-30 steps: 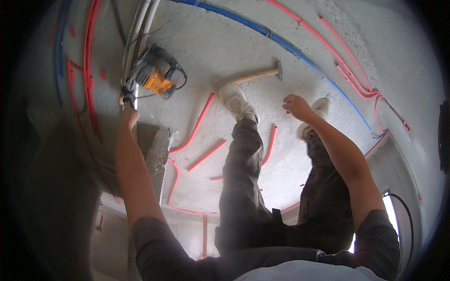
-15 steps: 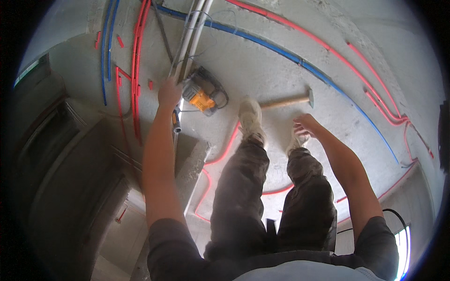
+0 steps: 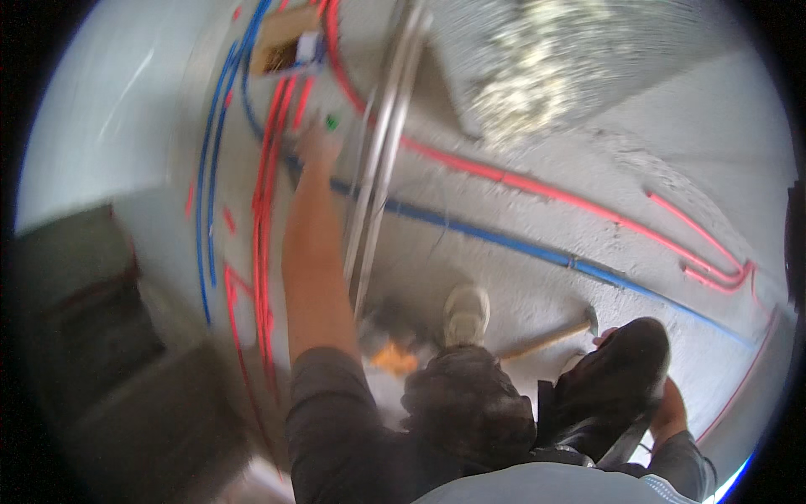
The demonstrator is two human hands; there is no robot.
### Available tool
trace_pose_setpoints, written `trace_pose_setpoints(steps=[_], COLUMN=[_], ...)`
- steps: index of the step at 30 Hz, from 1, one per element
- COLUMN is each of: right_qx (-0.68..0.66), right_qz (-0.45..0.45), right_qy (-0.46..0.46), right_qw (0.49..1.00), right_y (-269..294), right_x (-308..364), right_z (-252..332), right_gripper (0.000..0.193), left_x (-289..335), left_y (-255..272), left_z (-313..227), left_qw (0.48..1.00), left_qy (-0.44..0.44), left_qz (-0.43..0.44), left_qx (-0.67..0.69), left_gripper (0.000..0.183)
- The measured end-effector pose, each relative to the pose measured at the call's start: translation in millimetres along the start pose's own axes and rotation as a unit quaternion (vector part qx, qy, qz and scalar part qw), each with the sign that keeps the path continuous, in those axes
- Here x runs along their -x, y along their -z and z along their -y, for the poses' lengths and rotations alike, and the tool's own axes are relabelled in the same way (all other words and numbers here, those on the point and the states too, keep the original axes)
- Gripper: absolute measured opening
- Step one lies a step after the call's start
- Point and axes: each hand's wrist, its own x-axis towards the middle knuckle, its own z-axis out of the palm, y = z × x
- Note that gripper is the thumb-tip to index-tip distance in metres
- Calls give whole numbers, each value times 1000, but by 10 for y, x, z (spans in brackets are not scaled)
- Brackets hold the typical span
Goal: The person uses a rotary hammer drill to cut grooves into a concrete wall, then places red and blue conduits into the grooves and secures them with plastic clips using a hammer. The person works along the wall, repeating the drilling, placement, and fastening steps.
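Observation:
My left hand [image 3: 316, 149] reaches far out over the floor, smeared by motion. It is nearest to a small green thing [image 3: 332, 123] too blurred to name, between the red pipes [image 3: 270, 210] and two long pale poles or tubes [image 3: 382, 160]. Whether its fingers hold anything is not clear. Most of my right hand [image 3: 601, 338] is hidden behind my raised right knee; only a bit of the fingers shows, close to the head of a wooden-handled hammer [image 3: 550, 338] lying on the floor.
An open cardboard box [image 3: 281, 38] stands beyond my left hand. An orange and black power tool [image 3: 395, 359] lies by my left foot. A blue pipe [image 3: 504, 244] and a red pipe [image 3: 537, 186] run across the floor. Pale rubble-like material [image 3: 529, 76] appears blurred at the far side.
My view has shifted toward the far floor, bringing the box into sight. My left hand has moved from beside the power tool to farther out. My right knee has risen, covering my right hand.

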Motion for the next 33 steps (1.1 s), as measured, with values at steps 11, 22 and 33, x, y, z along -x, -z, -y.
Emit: trace_pose_setpoints(steps=[11, 22, 33], right_qx=[-243, -666, -796], right_qz=[-182, -523, -551], right_qy=[-263, 23, 156], right_qw=[916, 531, 196], right_y=[687, 1983, 1209], right_x=[401, 227, 607], right_z=[569, 1689, 1341], right_gripper=[18, 48, 20], left_x=[976, 4360, 4942], left_y=[358, 1201, 1220], left_z=[-1133, -4696, -5719], left_qw=[905, 649, 610], left_qy=[-155, -683, -657], left_qz=[-356, 42, 217], left_qx=[175, 332, 385], left_gripper=[37, 50, 39])
